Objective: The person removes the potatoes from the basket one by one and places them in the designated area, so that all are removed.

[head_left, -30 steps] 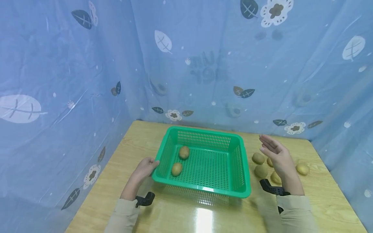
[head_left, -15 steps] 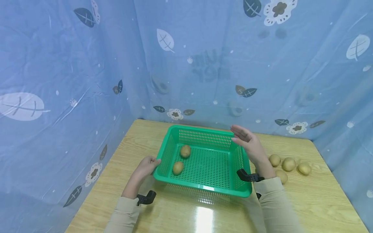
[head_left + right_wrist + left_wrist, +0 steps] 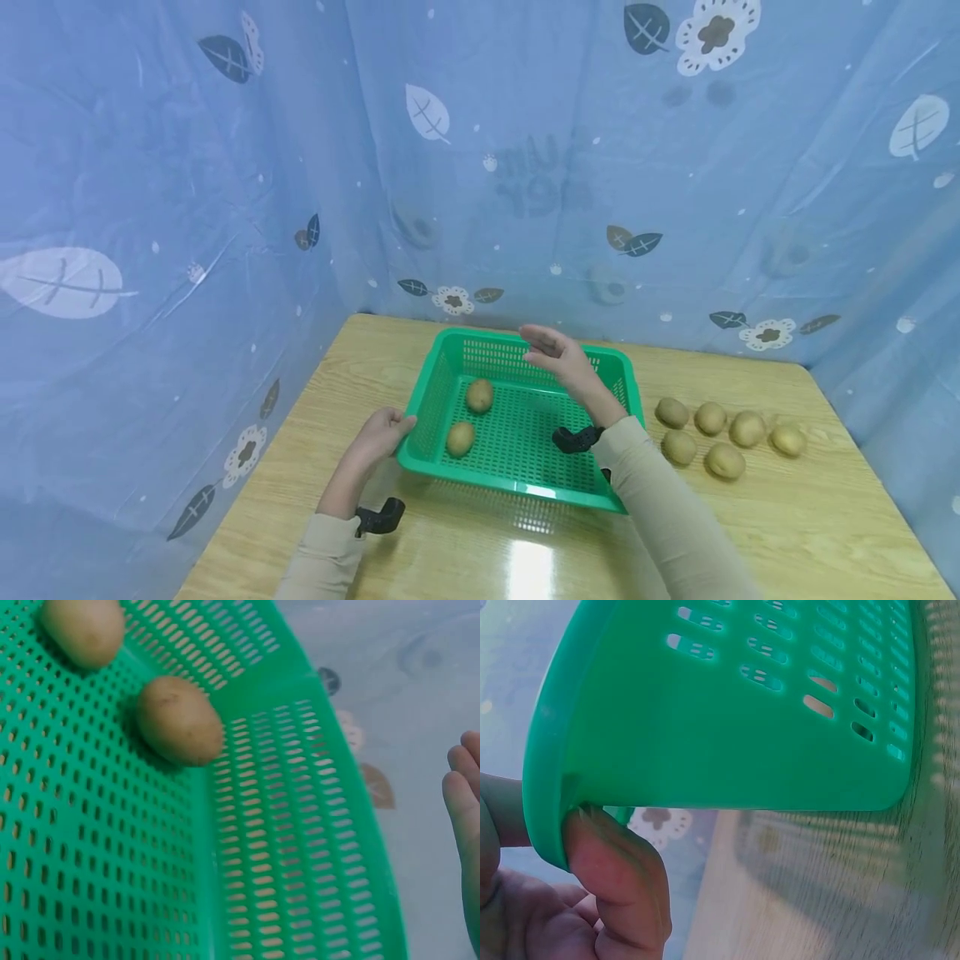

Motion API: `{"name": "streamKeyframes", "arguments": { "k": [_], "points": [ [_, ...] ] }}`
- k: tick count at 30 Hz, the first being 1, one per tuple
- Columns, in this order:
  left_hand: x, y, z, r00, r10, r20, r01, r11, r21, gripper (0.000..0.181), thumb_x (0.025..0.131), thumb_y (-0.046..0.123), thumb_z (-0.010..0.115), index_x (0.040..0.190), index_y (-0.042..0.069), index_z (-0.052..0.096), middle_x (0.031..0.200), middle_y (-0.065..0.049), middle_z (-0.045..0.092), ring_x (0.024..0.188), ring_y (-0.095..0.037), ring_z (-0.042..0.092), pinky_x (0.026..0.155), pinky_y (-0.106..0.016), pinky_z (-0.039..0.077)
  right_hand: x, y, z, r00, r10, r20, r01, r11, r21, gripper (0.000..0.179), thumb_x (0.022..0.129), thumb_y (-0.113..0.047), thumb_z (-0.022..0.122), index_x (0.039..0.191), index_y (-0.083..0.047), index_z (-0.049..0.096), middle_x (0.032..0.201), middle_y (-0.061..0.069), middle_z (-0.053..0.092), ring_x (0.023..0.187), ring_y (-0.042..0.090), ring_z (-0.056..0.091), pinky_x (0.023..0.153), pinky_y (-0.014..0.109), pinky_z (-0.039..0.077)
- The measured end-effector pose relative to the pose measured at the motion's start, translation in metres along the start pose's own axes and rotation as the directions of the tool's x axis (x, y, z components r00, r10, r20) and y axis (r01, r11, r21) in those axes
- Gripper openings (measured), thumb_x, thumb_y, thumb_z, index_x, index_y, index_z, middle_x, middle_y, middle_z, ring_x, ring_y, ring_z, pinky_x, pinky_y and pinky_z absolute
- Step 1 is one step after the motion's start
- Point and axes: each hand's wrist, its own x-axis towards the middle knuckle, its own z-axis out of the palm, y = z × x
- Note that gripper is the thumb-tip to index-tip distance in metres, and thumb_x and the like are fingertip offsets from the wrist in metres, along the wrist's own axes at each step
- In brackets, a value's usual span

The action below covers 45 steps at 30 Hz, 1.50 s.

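Observation:
A green plastic basket (image 3: pixel 517 483) with slotted walls sits on the table. Two potatoes lie in its left half: one potato (image 3: pixel 480 395) farther back, another potato (image 3: pixel 461 438) nearer the front. My left hand (image 3: pixel 381 435) grips the rim at the left side near the front corner. Seen in the left wrist view, its curled fingers (image 3: pixel 619 877) hook under the rim. Above the basket's back half is my right hand (image 3: pixel 564 362), fingers straight and nothing in them. In the right wrist view its fingertips (image 3: pixel 461 799) show beyond the basket's rim.
Several more potatoes (image 3: pixel 725 461) lie in two loose rows on the table to the right of the basket. The wooden table (image 3: pixel 810 525) ends at the back against a blue patterned curtain (image 3: pixel 540 125), which also hangs along both sides.
My right hand has moved left from above the loose potatoes to over the basket, uncovering those potatoes. The left hand keeps its grip on the rim.

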Motion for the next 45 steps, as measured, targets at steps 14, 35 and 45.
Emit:
{"name": "streamKeyframes", "arguments": {
  "k": [14, 35, 45],
  "points": [
    [-0.002, -0.001, 0.001, 0.999, 0.041, -0.014, -0.041, 0.999, -0.015, 0.025, 0.099, 0.016, 0.048, 0.103, -0.007, 0.056, 0.086, -0.013, 0.062, 0.072, -0.016, 0.06, 0.065, -0.028, 0.05, 0.031, 0.033, 0.035, 0.991, 0.092, 0.099, -0.082, 0.992, -0.095, 0.057, 0.093, -0.017, 0.062, 0.143, -0.007, 0.038, 0.148, 0.015, 0.038, 0.138, 0.034, 0.032, 0.112, 0.043, 0.03],
    [-0.005, -0.002, 0.002, 1.0, 0.024, -0.006, -0.025, 0.999, -0.034, 0.027, 0.099, 0.016, 0.048, 0.107, -0.009, 0.054, 0.086, -0.012, 0.06, 0.072, -0.017, 0.058, 0.065, -0.028, 0.049, 0.039, 0.075, 0.066, 0.959, 0.252, 0.132, -0.164, 0.868, -0.468, 0.067, 0.086, -0.017, 0.07, 0.142, 0.001, 0.038, 0.145, 0.019, 0.041, 0.133, 0.037, 0.038, 0.107, 0.05, 0.034],
    [-0.004, 0.0, 0.004, 0.999, 0.042, -0.022, -0.042, 0.999, -0.023, 0.027, 0.099, 0.015, 0.047, 0.106, -0.01, 0.056, 0.084, -0.013, 0.062, 0.07, -0.016, 0.06, 0.064, -0.028, 0.05, 0.04, 0.078, 0.069, 0.95, 0.282, 0.137, -0.172, 0.834, -0.524, 0.072, 0.084, -0.019, 0.073, 0.144, -0.006, 0.036, 0.137, 0.016, 0.048, 0.121, 0.033, 0.049, 0.097, 0.047, 0.043]
  ]
}}
